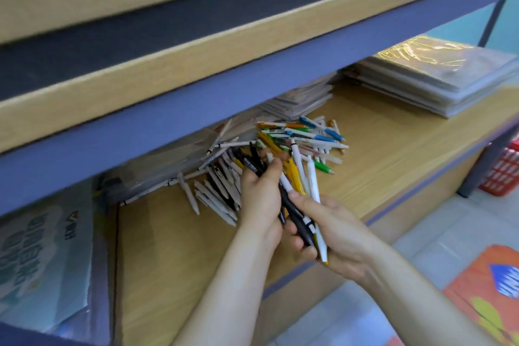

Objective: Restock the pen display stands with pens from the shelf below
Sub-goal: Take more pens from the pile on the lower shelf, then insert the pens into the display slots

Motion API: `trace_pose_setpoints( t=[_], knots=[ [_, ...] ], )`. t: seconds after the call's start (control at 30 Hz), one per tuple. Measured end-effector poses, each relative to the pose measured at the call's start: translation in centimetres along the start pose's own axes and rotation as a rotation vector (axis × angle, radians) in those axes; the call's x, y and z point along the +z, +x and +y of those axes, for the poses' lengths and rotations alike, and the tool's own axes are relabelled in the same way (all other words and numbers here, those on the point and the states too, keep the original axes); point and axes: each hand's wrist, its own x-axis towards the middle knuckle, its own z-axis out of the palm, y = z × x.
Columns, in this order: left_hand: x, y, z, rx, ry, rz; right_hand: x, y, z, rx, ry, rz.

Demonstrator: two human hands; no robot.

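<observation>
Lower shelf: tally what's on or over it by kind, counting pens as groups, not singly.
Loose pen pile: 1
Pen bunch in left hand and right hand: 1
Plastic-wrapped stacks: 2
Plastic packets left of the pile: 2
Total: 6
</observation>
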Motion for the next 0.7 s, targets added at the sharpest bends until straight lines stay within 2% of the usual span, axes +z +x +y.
trace_pose_setpoints(
  t=[0.17,0.37,0.53,0.7],
  knots=[
    [5.5,-7.1,2.5,-0.268,0.13,-0.093,0.1,-9.2,-3.2,0.092,0.136,0.28],
    [13.0,-17.6,10.6,-0.525,0.207,-0.23,2.4,-22.2,-10.7,0.013,0.304,0.54],
    [19.3,-24.4,23.7,-0.581,0.206,-0.335,6.9,-30.9,-21.3,-0.066,0.21,0.635],
    [22.9,-26.9,35.1,-0.444,0.239,-0.331,12.4,-37.3,-33.1,-0.159,-0.053,0.551]
  ],
)
